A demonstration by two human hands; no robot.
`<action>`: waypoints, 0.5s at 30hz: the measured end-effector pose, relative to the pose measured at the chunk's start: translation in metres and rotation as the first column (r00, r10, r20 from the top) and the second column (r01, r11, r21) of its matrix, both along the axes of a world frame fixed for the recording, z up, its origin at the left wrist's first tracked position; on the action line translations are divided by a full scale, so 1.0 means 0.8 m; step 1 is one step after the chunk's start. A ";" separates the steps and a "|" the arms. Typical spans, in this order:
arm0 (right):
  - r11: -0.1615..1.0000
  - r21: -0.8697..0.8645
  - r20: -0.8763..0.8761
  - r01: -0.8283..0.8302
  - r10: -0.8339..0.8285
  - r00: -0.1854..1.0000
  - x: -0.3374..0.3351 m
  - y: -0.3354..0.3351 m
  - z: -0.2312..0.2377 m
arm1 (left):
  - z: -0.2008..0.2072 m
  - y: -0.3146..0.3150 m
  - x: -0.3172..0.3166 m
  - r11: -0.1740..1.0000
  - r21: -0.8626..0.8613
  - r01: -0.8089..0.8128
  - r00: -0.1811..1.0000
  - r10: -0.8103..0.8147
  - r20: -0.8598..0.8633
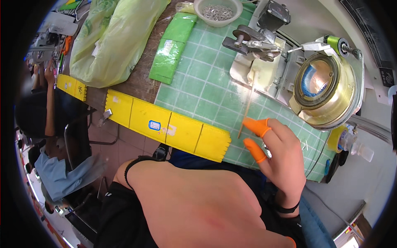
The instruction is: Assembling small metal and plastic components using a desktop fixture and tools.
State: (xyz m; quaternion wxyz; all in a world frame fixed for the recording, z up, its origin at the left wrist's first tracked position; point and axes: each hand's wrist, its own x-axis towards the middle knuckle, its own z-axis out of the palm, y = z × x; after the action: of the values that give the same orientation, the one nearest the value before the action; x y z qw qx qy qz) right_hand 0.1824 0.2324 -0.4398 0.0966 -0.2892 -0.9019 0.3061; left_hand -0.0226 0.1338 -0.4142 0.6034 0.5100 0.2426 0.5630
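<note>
1. Head view: your right hand [275, 151], orange covers [255, 151] on thumb and index finger, hangs half-curled over the green gridded mat [206, 93], thumb and index spread apart. A thin wooden stick [249, 103] slants just left of the index tip, its upper end at the machine's pale pad [264, 73]; whether they touch is unclear.
2. Your left hand [194, 194] looms close to the lens, fingers mostly past the lower edge; you cannot tell whether it grips anything.
3. Bare mat lies left of the stick, up to a green packet [171, 49]. The mat's near edge runs beside your lap, partly covered by a yellow strip [159, 126].
4. Above your right hand, the machine's round metal bowl [345, 97] and clamp [258, 45] bound the space. A white bowl of small metal pieces [218, 14] sits at the far edge; a pale green bag [118, 41] fills the left.
</note>
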 end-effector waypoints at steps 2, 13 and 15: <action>1.000 -0.003 0.057 0.030 -0.030 0.998 0.000 0.003 -0.005 | 0.000 -0.002 -0.003 0.997 -0.042 -0.063 0.998 0.062 -0.019; 0.983 -0.183 -0.024 -0.008 0.003 1.000 -0.005 0.015 -0.025 | -0.001 0.014 -0.024 0.915 -0.195 -0.353 0.930 0.320 -0.182; 0.988 -0.155 -0.036 -0.018 0.013 0.999 -0.002 0.020 -0.025 | -0.017 0.012 -0.039 0.976 -0.138 -0.167 0.944 0.118 -0.307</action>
State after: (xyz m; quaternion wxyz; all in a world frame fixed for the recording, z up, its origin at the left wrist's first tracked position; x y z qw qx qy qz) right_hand 0.1808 0.2486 -0.4596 0.0872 -0.2832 -0.8757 0.3811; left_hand -0.0539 0.1434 -0.4275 0.5571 0.5192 0.4116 0.5007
